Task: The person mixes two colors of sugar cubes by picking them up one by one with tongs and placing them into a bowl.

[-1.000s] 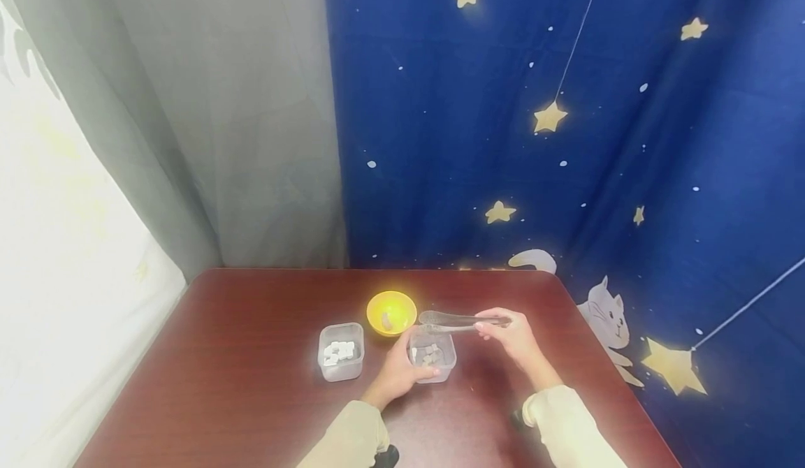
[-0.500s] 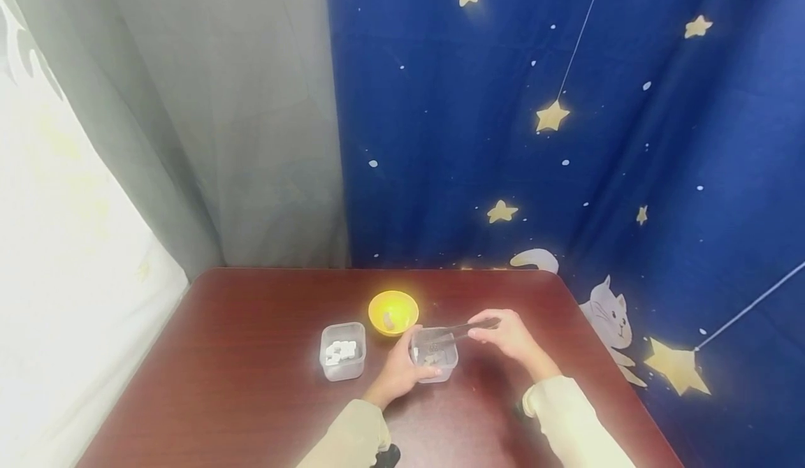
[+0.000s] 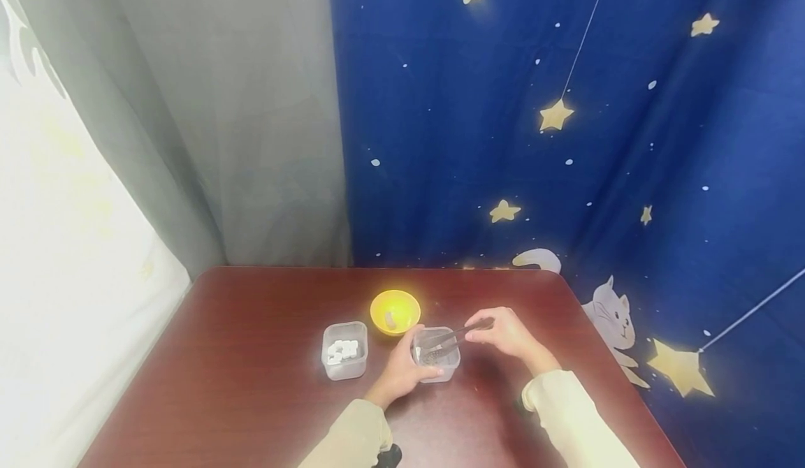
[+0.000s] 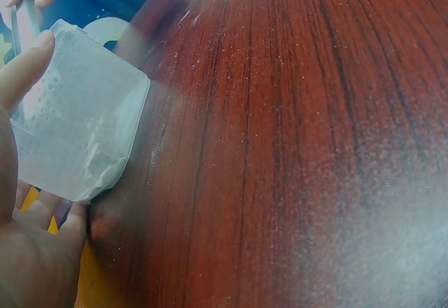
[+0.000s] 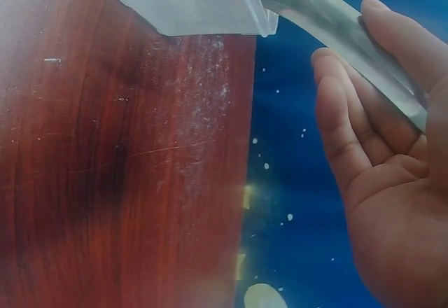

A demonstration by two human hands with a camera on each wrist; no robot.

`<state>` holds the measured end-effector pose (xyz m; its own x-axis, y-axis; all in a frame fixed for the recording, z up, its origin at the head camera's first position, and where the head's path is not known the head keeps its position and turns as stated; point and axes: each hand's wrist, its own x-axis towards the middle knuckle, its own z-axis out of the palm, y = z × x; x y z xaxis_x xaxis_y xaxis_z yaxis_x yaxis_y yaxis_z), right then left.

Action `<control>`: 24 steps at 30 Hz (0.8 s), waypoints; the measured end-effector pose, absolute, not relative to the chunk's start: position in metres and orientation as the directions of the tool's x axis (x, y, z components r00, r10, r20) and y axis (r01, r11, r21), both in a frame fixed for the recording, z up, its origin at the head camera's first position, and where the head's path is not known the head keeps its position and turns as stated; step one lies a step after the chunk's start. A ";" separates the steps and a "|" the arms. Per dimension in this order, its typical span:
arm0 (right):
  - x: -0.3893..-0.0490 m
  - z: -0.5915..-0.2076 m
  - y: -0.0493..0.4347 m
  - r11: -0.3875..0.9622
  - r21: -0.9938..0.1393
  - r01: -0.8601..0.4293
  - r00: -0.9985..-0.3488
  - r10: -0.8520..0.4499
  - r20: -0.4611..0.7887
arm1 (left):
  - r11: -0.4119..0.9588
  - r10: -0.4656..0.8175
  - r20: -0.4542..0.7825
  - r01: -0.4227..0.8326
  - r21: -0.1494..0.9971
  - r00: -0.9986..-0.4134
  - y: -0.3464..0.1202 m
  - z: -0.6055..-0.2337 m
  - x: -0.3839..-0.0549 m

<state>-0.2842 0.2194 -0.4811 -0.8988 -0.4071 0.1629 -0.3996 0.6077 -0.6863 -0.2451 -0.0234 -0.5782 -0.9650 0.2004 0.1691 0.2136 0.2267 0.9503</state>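
The left hand (image 3: 397, 374) grips the clear tub (image 3: 443, 376), probably to steady it for the tongs (image 3: 458, 334) dipping inside. Right of the tub, the right hand (image 3: 506, 332) pinches those tongs, perhaps kept high to clear the rim. Just beyond the tub, slightly left, sits the yellow bowl (image 3: 407, 307); well to its left, a second tub (image 3: 348, 372). Only the right wrist view shows thumb and fingers closely; what the tips touch is too blurred to tell.
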 end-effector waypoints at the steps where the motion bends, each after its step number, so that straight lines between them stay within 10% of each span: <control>1: -0.284 -0.481 0.220 0.610 -0.679 -0.408 -0.896 -0.411 0.169 | 0.228 0.200 0.170 0.214 0.950 -0.965 -0.023 -0.578 -0.245; 24: -0.273 -0.485 0.217 0.593 -0.620 -0.513 -0.847 -0.465 0.256 | 0.226 0.197 0.182 0.225 0.948 -0.963 -0.022 -0.577 -0.244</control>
<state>-0.2729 0.2166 -0.4847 -0.8473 -0.4650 0.2564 -0.5132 0.5930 -0.6205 -0.2437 -0.0221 -0.5772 -0.9633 0.1969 0.1823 0.2255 0.2256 0.9478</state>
